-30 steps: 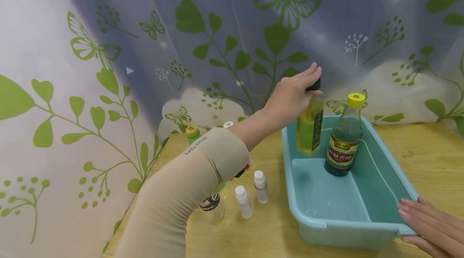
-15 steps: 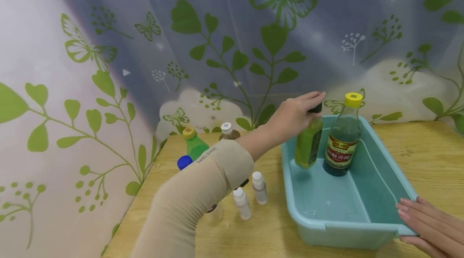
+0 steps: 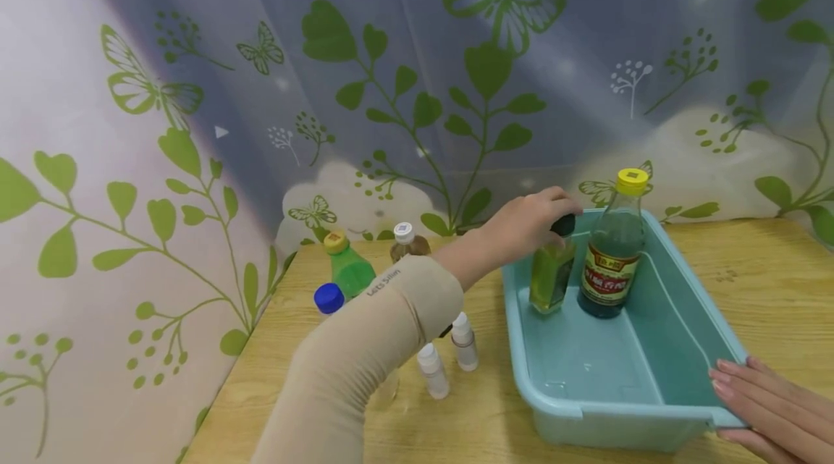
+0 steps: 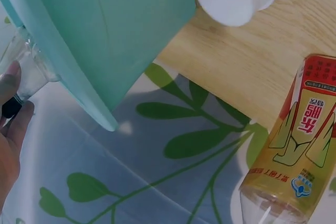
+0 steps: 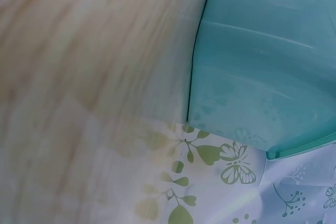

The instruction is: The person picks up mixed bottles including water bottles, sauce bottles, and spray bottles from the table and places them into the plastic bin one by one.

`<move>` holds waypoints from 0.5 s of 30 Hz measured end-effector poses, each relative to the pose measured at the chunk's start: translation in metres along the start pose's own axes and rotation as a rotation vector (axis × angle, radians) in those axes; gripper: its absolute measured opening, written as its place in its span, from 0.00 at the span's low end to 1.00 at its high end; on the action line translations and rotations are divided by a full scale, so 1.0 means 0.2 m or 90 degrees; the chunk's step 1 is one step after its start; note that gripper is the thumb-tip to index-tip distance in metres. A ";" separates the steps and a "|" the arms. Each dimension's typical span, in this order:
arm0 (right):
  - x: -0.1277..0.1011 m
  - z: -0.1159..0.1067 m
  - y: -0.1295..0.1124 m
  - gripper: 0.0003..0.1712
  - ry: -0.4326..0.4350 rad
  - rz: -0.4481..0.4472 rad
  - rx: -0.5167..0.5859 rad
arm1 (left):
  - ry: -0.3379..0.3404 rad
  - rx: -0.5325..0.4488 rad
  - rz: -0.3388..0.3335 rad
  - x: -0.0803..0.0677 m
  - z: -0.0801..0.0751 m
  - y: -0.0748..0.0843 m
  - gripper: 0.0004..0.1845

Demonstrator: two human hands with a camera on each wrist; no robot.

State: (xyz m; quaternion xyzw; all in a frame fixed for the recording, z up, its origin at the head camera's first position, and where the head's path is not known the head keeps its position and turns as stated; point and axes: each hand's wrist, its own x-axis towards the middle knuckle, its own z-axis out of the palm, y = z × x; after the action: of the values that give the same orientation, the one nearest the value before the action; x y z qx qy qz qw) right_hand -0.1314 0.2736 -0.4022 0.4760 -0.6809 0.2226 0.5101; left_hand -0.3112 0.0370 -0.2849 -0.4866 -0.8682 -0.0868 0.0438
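My left hand (image 3: 531, 221) grips the black cap of a yellow-green oil bottle (image 3: 550, 277), which stands inside the teal plastic tub (image 3: 680, 319) at its far left corner. Right beside it in the tub stands a dark bottle with a yellow cap (image 3: 612, 254). My right hand (image 3: 759, 406) rests with straight fingers on the tub's near right corner. In the left wrist view the left hand's fingertips (image 4: 11, 114) pinch the bottle's black cap behind the tub's wall (image 4: 105, 35). The right wrist view has only the tub's outer wall (image 5: 262, 66) and the wooden table (image 5: 84, 77).
Left of the tub on the wooden table (image 3: 769, 283) stand a green bottle (image 3: 348, 268), a blue-capped bottle (image 3: 329, 298), a brown bottle with a white cap (image 3: 405, 239) and two small white-capped vials (image 3: 449, 355). A red-and-gold labelled bottle (image 4: 296, 145) lies close by. A leaf-patterned curtain backs the table.
My left hand has lowered the oil bottle from above the tub down onto the tub's floor beside the dark bottle. My right hand has stayed on the tub's corner.
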 end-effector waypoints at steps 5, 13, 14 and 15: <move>0.00 0.01 0.01 0.26 0.013 -0.011 0.004 | 0.017 -0.026 0.014 0.00 0.03 -0.02 0.27; 0.01 0.01 0.00 0.26 0.016 -0.005 0.010 | -0.009 -0.014 0.022 0.03 0.09 -0.02 0.25; 0.00 0.01 0.00 0.26 0.015 -0.003 0.011 | -0.012 -0.013 0.024 0.04 0.09 -0.02 0.25; 0.00 0.01 0.00 0.26 0.015 -0.003 0.012 | -0.014 -0.010 0.028 0.05 0.09 -0.02 0.25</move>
State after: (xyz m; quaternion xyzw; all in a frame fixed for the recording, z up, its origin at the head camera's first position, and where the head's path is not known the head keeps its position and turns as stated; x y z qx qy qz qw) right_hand -0.1326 0.2720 -0.4023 0.4794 -0.6717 0.2336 0.5142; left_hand -0.3204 0.0463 -0.3014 -0.5067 -0.8570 -0.0877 0.0324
